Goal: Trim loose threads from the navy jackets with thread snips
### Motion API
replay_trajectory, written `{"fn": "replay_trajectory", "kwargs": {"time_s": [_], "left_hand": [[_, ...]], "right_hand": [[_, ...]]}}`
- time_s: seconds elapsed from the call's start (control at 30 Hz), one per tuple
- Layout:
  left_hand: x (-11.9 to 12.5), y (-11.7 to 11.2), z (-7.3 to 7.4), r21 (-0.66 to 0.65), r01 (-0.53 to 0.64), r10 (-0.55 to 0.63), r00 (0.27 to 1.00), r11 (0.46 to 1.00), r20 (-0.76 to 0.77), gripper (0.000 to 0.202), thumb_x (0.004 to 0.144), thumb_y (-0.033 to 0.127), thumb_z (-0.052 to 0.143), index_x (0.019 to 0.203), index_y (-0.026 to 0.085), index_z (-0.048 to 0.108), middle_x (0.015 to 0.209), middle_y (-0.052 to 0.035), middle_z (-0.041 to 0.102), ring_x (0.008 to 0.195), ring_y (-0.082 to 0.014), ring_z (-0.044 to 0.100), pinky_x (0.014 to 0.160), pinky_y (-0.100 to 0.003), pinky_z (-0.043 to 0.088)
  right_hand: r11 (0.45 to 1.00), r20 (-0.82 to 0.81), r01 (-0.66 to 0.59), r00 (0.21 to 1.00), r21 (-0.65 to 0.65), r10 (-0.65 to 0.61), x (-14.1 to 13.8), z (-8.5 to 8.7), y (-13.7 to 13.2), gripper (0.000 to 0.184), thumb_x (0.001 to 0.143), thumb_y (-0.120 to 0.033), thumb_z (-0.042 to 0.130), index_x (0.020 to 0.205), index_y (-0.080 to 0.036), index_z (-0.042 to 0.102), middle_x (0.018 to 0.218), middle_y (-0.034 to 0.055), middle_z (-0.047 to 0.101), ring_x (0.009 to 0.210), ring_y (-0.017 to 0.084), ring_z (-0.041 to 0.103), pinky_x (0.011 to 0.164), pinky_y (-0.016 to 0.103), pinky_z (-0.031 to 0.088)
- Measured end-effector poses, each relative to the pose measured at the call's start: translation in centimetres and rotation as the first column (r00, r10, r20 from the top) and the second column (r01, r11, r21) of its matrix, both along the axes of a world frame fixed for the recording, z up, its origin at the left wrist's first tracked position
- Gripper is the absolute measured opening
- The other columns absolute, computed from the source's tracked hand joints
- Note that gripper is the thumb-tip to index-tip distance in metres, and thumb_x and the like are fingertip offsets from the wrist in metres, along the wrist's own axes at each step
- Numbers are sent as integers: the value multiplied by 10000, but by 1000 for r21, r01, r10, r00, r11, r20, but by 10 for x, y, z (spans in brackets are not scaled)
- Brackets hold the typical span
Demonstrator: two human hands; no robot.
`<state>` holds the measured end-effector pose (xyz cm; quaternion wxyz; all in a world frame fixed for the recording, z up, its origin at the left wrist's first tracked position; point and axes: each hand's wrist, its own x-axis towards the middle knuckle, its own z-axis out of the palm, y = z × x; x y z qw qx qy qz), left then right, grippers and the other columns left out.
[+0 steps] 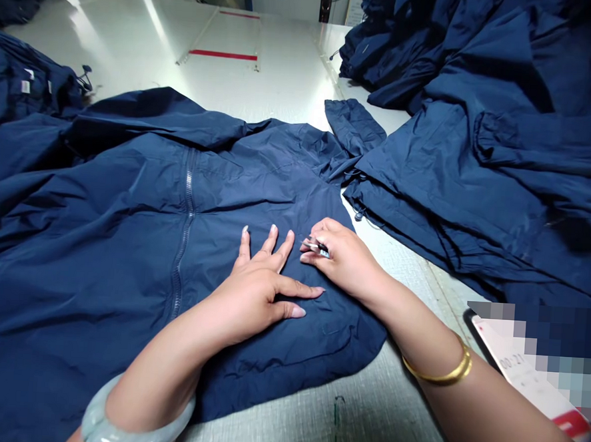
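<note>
A navy blue jacket [123,250] lies spread out in front of me, with a zipper [183,241] running down it. My left hand [261,285] rests flat on the fabric, fingers spread, holding nothing. Just to its right, my right hand [338,253] is closed around small thread snips [318,247]. Their thin metal tips point left, close to the jacket's surface, and my fingers hide most of the handle. Whether the tips touch the cloth I cannot tell. Below my left thumb, a pocket-like seam shows near the jacket's lower edge.
More navy garments [503,180] are heaped at the right, and another pile [28,84] sits at the left. A phone [507,354] showing a timer lies by my right forearm. Red tape [223,55] marks the pale table [284,80] farther back.
</note>
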<state>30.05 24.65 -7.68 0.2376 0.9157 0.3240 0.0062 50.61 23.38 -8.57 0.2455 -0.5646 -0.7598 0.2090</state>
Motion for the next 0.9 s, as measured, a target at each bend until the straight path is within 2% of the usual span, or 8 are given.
{"fn": "replay_trajectory", "kwargs": {"time_s": [0.1,0.2,0.4,0.47,0.57,0.63,0.73,0.9], "left_hand": [[-1,0,-2,1,-4,4,1000,1000,15,386,813,457,713,1179,537,619,1620,-22,73,1470,-389,-38,1068,-701,-143],[-1,0,-1,-17,-6,7,1000,1000,16,387,806,461,719,1173,541,622,1616,-34,76,1471,-378,-49,1067,-691,-154],[0,2,-1,-91,-47,56,993,995,100,298,823,474,693,1121,477,692,1607,-53,196,1487,-351,3,1076,-678,-162],[2,3,-2,-128,-166,189,962,978,197,228,868,453,642,1075,410,728,1553,-61,375,1489,-315,163,1110,-665,-122],[7,2,-3,-101,-421,430,842,901,325,294,868,464,629,1084,277,694,1386,-94,595,1389,-267,426,1179,-608,20],[12,0,-4,-22,-505,482,811,863,332,491,820,547,648,1182,217,628,1374,-132,596,1377,-289,438,1188,-596,86],[20,-3,-2,81,-481,451,858,873,246,707,807,666,579,1336,198,544,1466,-166,498,1434,-338,333,1170,-645,65],[26,-4,0,168,-463,434,882,870,183,583,826,645,573,1281,284,624,1437,-130,538,1411,-342,371,1153,-679,25]], "right_hand": [[999,178,-21,984,36,14,-5,4,-4,93,868,-119,586,876,-168,665,1014,65,611,911,189,573,788,301,448],[999,213,1,977,51,-12,-8,6,-7,197,854,-40,501,910,-162,645,1030,78,605,928,196,567,800,304,449],[997,64,31,997,77,-36,-6,-2,-5,204,815,-13,469,834,-180,586,985,65,580,882,180,561,786,293,458],[996,-19,30,999,89,-28,-5,-5,-4,210,796,-5,461,809,-188,564,973,59,573,881,176,559,799,295,458],[994,-139,42,990,104,-28,-5,-7,-3,196,812,-20,450,775,-195,533,946,58,569,882,177,554,809,302,455],[992,-204,43,979,118,-18,-6,-6,-2,189,830,-33,450,767,-196,521,924,57,567,888,177,549,819,305,451],[992,-278,37,961,118,-3,-9,-4,-2,173,853,-55,463,770,-197,517,898,52,562,887,172,544,835,306,448],[995,-315,48,949,87,-18,-12,-1,-1,152,876,-101,491,760,-197,514,865,42,553,870,168,529,838,308,439]]}}
